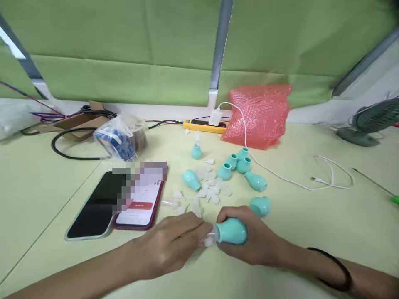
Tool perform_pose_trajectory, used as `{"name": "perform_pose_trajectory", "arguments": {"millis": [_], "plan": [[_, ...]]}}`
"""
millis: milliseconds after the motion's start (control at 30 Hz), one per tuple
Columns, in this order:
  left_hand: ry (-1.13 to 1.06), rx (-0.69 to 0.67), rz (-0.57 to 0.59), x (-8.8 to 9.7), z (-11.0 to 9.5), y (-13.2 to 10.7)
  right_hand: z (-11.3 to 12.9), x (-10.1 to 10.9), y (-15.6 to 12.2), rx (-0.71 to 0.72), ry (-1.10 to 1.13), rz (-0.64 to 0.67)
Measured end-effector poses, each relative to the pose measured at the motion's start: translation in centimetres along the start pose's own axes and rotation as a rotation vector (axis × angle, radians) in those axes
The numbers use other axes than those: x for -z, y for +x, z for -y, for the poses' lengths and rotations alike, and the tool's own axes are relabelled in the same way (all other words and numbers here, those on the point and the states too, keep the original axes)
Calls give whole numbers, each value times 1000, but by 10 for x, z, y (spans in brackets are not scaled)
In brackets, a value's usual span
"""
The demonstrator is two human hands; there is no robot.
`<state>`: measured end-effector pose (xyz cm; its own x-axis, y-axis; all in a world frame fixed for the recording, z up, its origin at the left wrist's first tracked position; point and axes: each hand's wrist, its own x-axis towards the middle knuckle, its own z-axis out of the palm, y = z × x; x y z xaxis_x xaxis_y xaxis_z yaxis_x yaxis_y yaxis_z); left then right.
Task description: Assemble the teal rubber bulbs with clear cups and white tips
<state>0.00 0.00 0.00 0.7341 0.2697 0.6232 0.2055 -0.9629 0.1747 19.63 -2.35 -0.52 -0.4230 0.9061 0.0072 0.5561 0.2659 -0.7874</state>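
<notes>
My right hand (pixel 251 241) is wrapped round a teal rubber bulb (pixel 232 231), which lies sideways with its neck to the left. At that neck my left hand (pixel 174 243) pinches a clear plastic tube piece (pixel 210 236), partly hidden by the fingers; it meets the bulb's opening. Beyond the hands, small translucent white nozzle tips (pixel 213 193) lie in a loose pile. Around them are several more teal bulbs (pixel 224 171), some upright with open necks, others on their sides. One bulb with a clear tip fitted (pixel 196 151) stands upright farther back.
Two phones, a dark one (pixel 98 207) and a lit one (pixel 140 199), lie at left. Behind are a plastic-wrapped packet (pixel 120 137), a yellow power strip (pixel 199 126) and a red bubble-wrap bag (pixel 258 118). At right are a white cable (pixel 280 179), a screwdriver (pixel 374 182) and a fan (pixel 370 122).
</notes>
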Motion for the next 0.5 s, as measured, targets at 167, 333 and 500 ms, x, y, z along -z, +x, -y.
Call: {"name": "perform_pose_trajectory", "arguments": {"millis": [167,333,500], "plan": [[22,-85,68,-2,0,-7,-2,0,0,-32,76,36],[93,-188,63,-2,-1,-8,-3,-1,1,-94,164,116],[137,-253,111,2,-3,-4,-1,-1,1,-143,185,140]]}}
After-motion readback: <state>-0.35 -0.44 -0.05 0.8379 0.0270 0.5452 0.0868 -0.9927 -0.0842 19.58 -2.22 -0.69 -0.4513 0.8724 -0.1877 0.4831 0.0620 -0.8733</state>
